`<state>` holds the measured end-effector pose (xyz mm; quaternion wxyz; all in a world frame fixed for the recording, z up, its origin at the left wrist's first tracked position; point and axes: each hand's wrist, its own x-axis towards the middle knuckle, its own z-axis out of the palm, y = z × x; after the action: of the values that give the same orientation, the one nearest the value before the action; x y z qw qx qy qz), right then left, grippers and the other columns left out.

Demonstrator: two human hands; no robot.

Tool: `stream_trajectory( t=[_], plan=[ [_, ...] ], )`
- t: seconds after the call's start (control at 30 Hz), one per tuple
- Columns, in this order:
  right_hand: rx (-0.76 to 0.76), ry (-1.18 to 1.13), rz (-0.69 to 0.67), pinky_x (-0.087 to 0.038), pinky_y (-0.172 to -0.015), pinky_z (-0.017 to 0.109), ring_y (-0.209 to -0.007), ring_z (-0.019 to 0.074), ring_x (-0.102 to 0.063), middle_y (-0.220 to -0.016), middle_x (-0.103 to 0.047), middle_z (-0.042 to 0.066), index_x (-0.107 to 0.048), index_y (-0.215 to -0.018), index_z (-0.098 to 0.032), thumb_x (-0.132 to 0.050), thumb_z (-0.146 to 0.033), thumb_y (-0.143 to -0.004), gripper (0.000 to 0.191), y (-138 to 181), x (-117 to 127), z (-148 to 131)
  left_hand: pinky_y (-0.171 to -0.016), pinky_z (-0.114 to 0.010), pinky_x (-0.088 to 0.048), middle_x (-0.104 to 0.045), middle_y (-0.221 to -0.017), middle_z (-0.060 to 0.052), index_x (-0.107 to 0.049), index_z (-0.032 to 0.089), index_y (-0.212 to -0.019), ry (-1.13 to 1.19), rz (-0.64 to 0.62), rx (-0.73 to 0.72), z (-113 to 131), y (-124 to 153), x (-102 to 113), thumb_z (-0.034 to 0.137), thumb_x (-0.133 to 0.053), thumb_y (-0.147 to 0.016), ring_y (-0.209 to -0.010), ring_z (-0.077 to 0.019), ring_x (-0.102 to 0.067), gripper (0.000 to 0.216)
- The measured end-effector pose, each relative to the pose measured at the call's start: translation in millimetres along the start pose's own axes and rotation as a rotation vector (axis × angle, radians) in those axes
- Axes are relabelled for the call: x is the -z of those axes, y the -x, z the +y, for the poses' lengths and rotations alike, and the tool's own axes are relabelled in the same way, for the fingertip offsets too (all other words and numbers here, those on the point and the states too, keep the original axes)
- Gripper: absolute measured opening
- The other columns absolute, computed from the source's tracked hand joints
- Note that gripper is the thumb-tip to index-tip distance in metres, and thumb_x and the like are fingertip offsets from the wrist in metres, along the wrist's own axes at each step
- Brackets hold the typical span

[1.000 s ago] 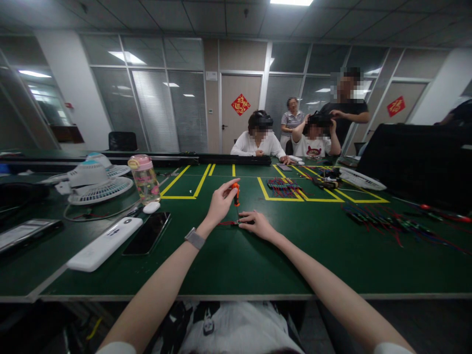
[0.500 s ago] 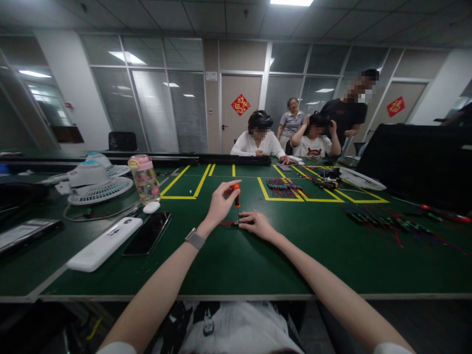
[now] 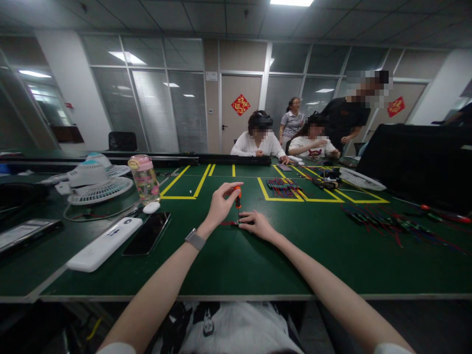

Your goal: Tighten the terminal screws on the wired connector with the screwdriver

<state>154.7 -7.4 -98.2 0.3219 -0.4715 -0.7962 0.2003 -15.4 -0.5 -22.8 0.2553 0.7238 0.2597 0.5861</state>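
Observation:
My left hand (image 3: 221, 202) is closed at the top of an orange and black screwdriver (image 3: 238, 198), which stands upright. Its shaft points down at a small dark part with red wires (image 3: 234, 224) on the green table (image 3: 221, 268). From the other side, my right hand (image 3: 260, 227) pinches that small part at its right edge, palm low over the table. The fingertips partly hide the part, so its exact kind cannot be made out. Red wire runs out to its left, beneath my left wrist.
Left of my arms lie a black phone (image 3: 147, 233), a white oblong device (image 3: 105, 244), a pink-lidded bottle (image 3: 143, 179) and white fans (image 3: 99, 184). Wired boards (image 3: 283, 188) sit inside yellow tape, with more wired boards (image 3: 400, 221) farther right. Several people are across the table.
Both my hands stay nearly in place, with the screwdriver still upright on the part. Across the table, a seated person has lowered their arms from their headset, and the person in black leans farther right.

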Motion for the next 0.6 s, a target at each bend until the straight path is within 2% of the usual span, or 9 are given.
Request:
stream_trajectory(
  t=[0.2, 0.43, 0.6],
  plan=[
    [0.011, 0.001, -0.001, -0.017, -0.11, 0.058, -0.116, 0.0281, -0.057, -0.12, -0.065, 0.011, -0.074, -0.095, -0.024, -0.066, -0.033, -0.077, 0.021, -0.3, -0.1, 0.3, -0.09, -0.03, -0.048, -0.065, -0.111, -0.008, -0.063, 0.018, -0.115, 0.079, -0.056, 0.036, 0.6, -0.5, -0.6, 0.027, -0.048, -0.09, -0.102, -0.0178, -0.062, 0.03],
    [0.009, 0.0, 0.002, -0.017, -0.11, 0.058, -0.115, 0.0287, -0.058, -0.119, -0.065, 0.01, -0.074, -0.094, -0.025, -0.066, -0.033, -0.077, 0.02, 0.1, -0.2, 0.6, -0.081, -0.027, -0.05, -0.064, -0.102, -0.007, -0.067, 0.019, -0.104, -0.02, -0.007, -0.007, -0.9, 0.6, -0.4, 0.03, -0.058, -0.084, -0.09, -0.0158, -0.063, 0.024],
    [0.012, 0.005, -0.004, -0.016, -0.111, 0.058, -0.116, 0.0286, -0.057, -0.12, -0.065, 0.01, -0.074, -0.095, -0.025, -0.065, -0.033, -0.078, 0.021, -0.3, -0.6, 1.9, -0.089, -0.029, -0.048, -0.063, -0.113, -0.008, -0.064, 0.019, -0.111, 0.051, -0.039, 0.013, -0.6, -0.1, -0.8, 0.028, -0.049, -0.089, -0.104, -0.0176, -0.06, 0.028]
  ],
)
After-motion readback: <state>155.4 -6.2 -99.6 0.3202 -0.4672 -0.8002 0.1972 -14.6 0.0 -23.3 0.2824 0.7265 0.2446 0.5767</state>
